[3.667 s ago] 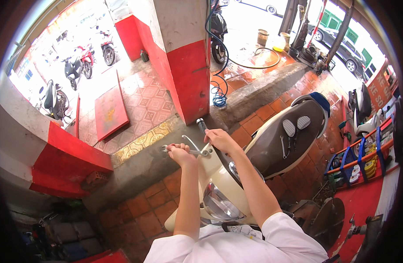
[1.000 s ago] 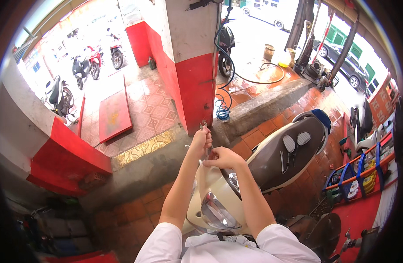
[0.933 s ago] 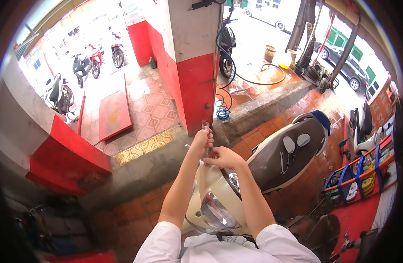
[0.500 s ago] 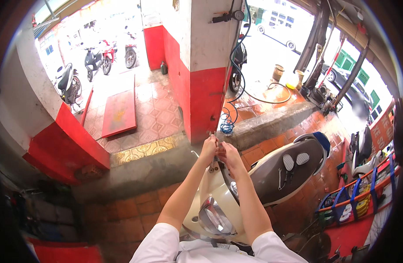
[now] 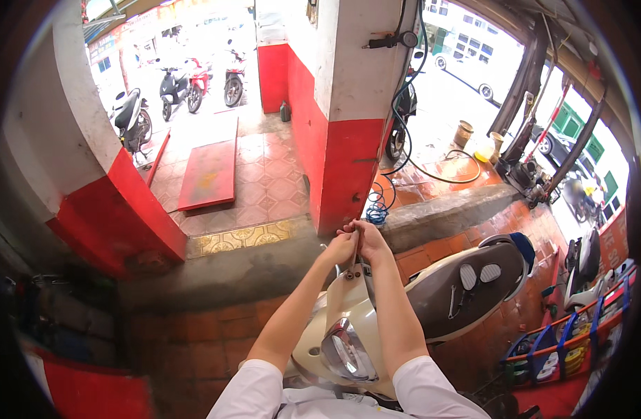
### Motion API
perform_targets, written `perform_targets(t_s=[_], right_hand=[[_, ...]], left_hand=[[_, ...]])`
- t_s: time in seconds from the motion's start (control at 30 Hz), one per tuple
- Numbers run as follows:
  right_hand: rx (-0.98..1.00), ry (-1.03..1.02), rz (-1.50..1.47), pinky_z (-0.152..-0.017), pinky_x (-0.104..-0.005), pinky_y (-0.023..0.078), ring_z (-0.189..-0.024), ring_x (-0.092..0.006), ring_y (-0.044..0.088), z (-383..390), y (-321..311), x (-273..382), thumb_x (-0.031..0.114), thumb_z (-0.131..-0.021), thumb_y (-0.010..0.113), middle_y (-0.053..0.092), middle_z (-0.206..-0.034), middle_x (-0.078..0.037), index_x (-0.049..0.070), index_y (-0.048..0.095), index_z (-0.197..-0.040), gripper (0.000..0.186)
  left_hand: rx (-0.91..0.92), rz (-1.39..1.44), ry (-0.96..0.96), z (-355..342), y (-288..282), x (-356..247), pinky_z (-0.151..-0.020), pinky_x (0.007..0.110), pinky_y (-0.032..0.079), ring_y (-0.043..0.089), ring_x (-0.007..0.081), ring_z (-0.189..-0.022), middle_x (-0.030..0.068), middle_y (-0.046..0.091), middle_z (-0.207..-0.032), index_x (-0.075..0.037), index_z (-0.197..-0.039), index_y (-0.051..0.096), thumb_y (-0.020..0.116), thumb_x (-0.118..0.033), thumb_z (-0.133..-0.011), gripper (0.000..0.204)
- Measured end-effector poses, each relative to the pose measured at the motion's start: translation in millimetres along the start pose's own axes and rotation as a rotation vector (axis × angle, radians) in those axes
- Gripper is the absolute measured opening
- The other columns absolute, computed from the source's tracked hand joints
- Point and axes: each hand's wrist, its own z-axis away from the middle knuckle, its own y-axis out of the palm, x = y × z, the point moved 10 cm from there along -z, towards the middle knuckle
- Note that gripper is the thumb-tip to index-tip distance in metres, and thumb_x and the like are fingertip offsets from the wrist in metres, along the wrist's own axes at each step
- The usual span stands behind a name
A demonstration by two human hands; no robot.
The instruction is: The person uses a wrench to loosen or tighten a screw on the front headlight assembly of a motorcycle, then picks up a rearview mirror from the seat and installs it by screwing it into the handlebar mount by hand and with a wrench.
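Both arms reach forward over the front of a cream scooter [image 5: 348,297], and the hands meet above its handlebar area. My left hand [image 5: 340,248] is closed, fingers bent against the right one. Pressed beside it, my right hand [image 5: 370,241] is closed too. A small thin piece shows between them, but its kind is hidden by the fingers. Below the hands are two round bolt-like fittings and the scooter's headlight [image 5: 348,353]. On the brown seat [image 5: 432,307] lie a wrench [image 5: 453,302] and two pale oval ribbed pads [image 5: 467,276].
A red and white pillar [image 5: 348,167] stands just beyond my hands, with a coiled blue hose [image 5: 378,209] at its foot. A concrete step [image 5: 250,258] runs across. At the right is an orange-railed rack [image 5: 564,328] of bottles. Parked motorbikes [image 5: 174,91] stand outside.
The view has shifted, so the surroundings sit farther right and slightly lower. My hands have drawn closer together, with the right one now higher beside the left.
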Motion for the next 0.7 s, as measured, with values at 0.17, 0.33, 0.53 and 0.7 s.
perform_targets(t_s=[0.17, 0.33, 0.53, 0.7], right_hand=[[0.013, 0.063, -0.249, -0.063, -0.0339, 0.051, -0.061, -0.0175, 0.054, -3.7, -6.8, 2.3, 0.023, -0.092, 0.046, 0.052, -0.063, -0.002, 0.007, 0.054, -0.079, 0.022], [-0.023, 0.128, -0.231, -0.035, -0.0239, 0.018, -0.038, -0.0057, 0.022, 15.4, -0.6, 7.2, 0.031, -0.093, 0.047, 0.03, -0.049, 0.006, 0.009, 0.051, -0.075, 0.028], [-0.023, 0.175, -0.147, -0.034, -0.0231, 0.016, -0.035, -0.0066, 0.02, 8.7, 1.6, -1.5, 0.037, -0.088, 0.051, 0.021, -0.047, 0.01, 0.018, 0.04, -0.064, 0.033], [-0.073, 0.144, -0.138, -0.03, -0.0213, 0.015, -0.031, -0.0046, 0.021, 5.1, -10.4, -0.5, 0.029, -0.089, 0.054, 0.022, -0.044, 0.011, 0.023, 0.033, -0.055, 0.039]], left_hand=[[-0.028, 0.133, -0.078, 29.0, -56.5, -13.9, -0.085, 0.031, 0.048, 0.063, 0.023, -0.097, 0.0172, 0.067, -0.103, 0.002, -0.101, 0.068, 0.065, -0.046, -0.085, 0.051], [-0.076, 0.323, 0.223, 1.8, -42.2, -34.0, -0.088, 0.035, 0.048, 0.06, 0.0248, -0.101, 0.0168, 0.064, -0.104, 0.001, -0.101, 0.065, 0.059, -0.024, -0.087, 0.03], [0.081, -0.115, 0.617, -38.9, -2.8, -46.3, -0.086, 0.035, 0.048, 0.06, 0.0301, -0.097, 0.0113, 0.065, -0.1, -0.003, -0.092, 0.064, 0.057, -0.01, -0.078, 0.017], [0.228, -0.112, 0.69, -40.0, 36.6, -30.0, -0.082, 0.03, 0.049, 0.061, 0.0195, -0.099, 0.0017, 0.066, -0.104, -0.01, -0.093, 0.063, 0.056, -0.013, -0.077, 0.017]])
